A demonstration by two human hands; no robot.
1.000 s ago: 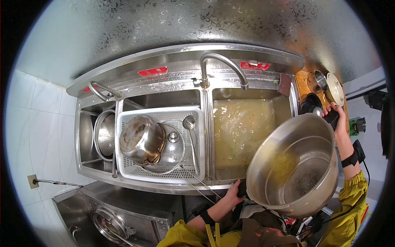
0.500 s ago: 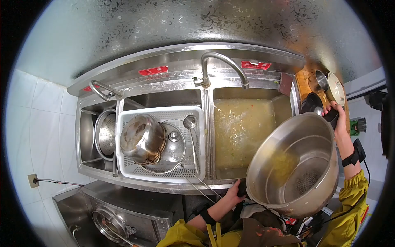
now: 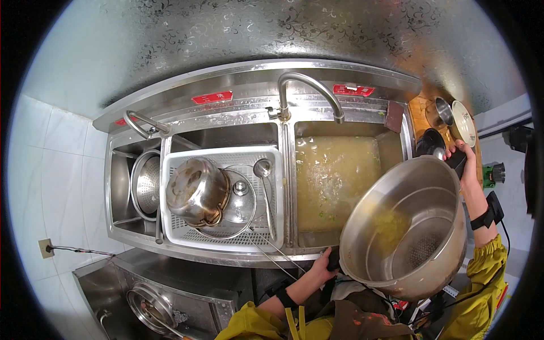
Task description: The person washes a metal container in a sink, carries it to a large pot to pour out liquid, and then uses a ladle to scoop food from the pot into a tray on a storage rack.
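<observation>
A large metal pot [image 3: 419,209] is tilted with its mouth facing left, over the right edge of the right sink basin [image 3: 318,239]. Yellowish residue clings to its inner wall. At the far side, my right hand [image 3: 467,164] is closed round one black handle of the pot. My left hand [image 3: 322,267] is closed on the opposite black handle, low by the sink's front edge, with its fingers partly hidden. Cloudy yellowish water [image 3: 340,175] with small green bits lies in that basin, below and left of the pot.
A white plastic basket [image 3: 221,246] in the middle basin holds an upturned pot [image 3: 198,191], a glass lid [image 3: 238,204] and a ladle [image 3: 263,170]. A curved faucet [image 3: 309,78] arches over the right basin. Bowls [image 3: 463,123] stand on the wooden surface at right. A colander [image 3: 148,184] sits left.
The water's surface pattern has shifted, with green bits now showing near the front of the basin. Both hands and the pot stay almost where they were.
</observation>
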